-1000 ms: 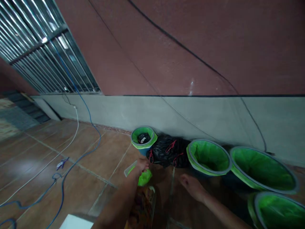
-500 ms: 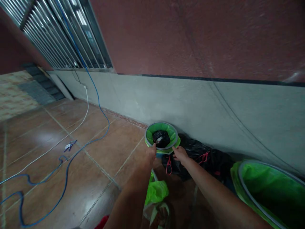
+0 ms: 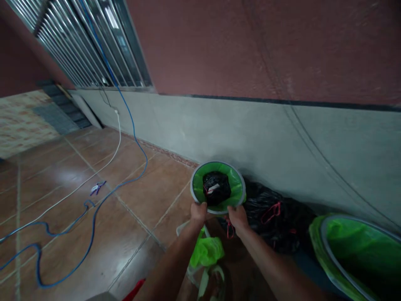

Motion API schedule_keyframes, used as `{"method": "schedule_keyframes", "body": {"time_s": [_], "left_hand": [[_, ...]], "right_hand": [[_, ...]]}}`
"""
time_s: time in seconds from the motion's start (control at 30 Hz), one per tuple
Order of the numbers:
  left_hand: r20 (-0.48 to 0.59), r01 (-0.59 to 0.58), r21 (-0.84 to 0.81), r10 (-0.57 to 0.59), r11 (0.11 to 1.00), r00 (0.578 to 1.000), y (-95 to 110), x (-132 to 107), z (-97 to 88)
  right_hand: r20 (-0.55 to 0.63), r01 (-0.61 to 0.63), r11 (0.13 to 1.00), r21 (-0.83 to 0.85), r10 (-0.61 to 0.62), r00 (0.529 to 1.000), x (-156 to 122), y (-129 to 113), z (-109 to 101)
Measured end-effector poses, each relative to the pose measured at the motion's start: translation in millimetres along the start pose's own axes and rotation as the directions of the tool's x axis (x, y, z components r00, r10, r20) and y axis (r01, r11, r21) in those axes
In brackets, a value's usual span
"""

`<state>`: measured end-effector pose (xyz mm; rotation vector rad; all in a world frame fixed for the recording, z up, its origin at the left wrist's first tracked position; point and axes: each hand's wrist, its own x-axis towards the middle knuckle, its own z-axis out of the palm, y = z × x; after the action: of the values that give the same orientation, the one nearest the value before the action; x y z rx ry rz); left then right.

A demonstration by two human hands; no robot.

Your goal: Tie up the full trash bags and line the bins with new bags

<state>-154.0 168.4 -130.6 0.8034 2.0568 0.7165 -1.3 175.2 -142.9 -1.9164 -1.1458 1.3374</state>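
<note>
A small round bin [image 3: 194, 184] with a grey rim and a bright green liner [image 3: 234, 184] is in front of me by the wall. Inside it lies a black plastic bag [image 3: 221, 190] with a pale patch and a bit of red tie. At the near left of the rim, my left hand [image 3: 199, 212] is closed on the edge. My right hand [image 3: 237, 215] grips the same rim at the near right. Below the hands hangs or lies a crumpled green bag [image 3: 206, 252], near my foot. What lies under the bin is partly hidden.
Full black garbage bags [image 3: 282, 217] with red ties lie along the wall to the right. A larger green-lined bin [image 3: 326, 238] stands at the lower right. Blue hose [image 3: 90, 238] and white cord [image 3: 84, 184] cross the tiles. A small purple-and-white item [image 3: 98, 188] lies there.
The small bin looks larger and closer, its opening tipped more toward me, with both hands still on the rim. The whole view has shifted slightly.
</note>
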Motion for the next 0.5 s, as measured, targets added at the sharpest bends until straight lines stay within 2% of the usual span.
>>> {"method": "schedule_keyframes", "body": {"time_s": [0.17, 0.33, 0.43, 0.5], "left_hand": [[0.044, -0.15, -0.055, 0.153, 0.987, 0.987, 1, -85, -43.1], [0.059, -0.321, -0.015, 0.321, 0.947, 0.945, 15, -184, -85.9], [0.085, -0.406, 0.021, 0.403, 0.913, 0.911, 9, -242, -93.5], [0.131, -0.457, -0.002, 0.453, 0.889, 0.882, -6, -273, -83.6]], "right_hand": [[-0.054, 0.002, 0.963, 0.27, 0.013, 0.998, -103, 11, -34], [-0.126, 0.043, 0.908, 0.417, 0.011, 0.992, -199, 10, -88], [-0.158, 0.032, 0.896, 0.443, 0.043, 0.986, -250, 33, -123], [-0.169, -0.032, 0.894, 0.447, 0.12, 0.978, -275, 65, -140]]}}
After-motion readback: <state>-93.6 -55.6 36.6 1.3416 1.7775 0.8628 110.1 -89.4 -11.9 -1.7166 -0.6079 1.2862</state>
